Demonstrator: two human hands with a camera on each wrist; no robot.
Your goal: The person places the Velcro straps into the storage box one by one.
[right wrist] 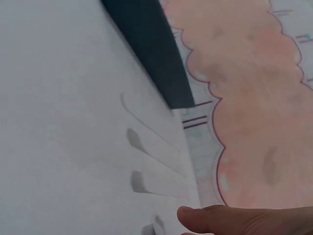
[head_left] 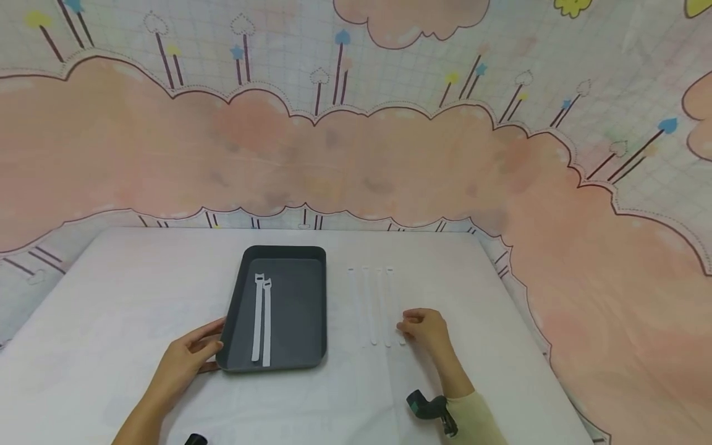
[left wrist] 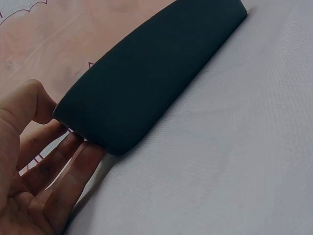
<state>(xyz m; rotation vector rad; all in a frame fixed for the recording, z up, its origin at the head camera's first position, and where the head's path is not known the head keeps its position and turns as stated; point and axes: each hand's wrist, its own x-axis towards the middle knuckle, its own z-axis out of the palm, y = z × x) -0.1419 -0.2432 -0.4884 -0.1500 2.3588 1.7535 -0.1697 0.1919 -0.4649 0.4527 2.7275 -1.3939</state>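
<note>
My left hand [head_left: 186,355] grips the dark grey tray [head_left: 297,309] at its near left corner. In the left wrist view the thumb lies at the tray's rim and the fingers reach to its lower edge. Two white cable ties [head_left: 267,321] with slotted heads lie side by side lengthwise in the tray. Right of the tray, several more white ties [head_left: 374,309] lie in a row on the table. My right hand [head_left: 428,327] pinches the rightmost tie [head_left: 392,296] near its near end. That end looks slightly raised in the right wrist view; the fingertips are partly out of frame.
The white-covered table [head_left: 139,278] ends at a patterned cloth backdrop [head_left: 356,161]. A black wrist device [head_left: 431,408] sits by the right sleeve [head_left: 475,420]; part of another black device [head_left: 196,439] shows at the bottom edge. The tray's raised walls stand between both hands.
</note>
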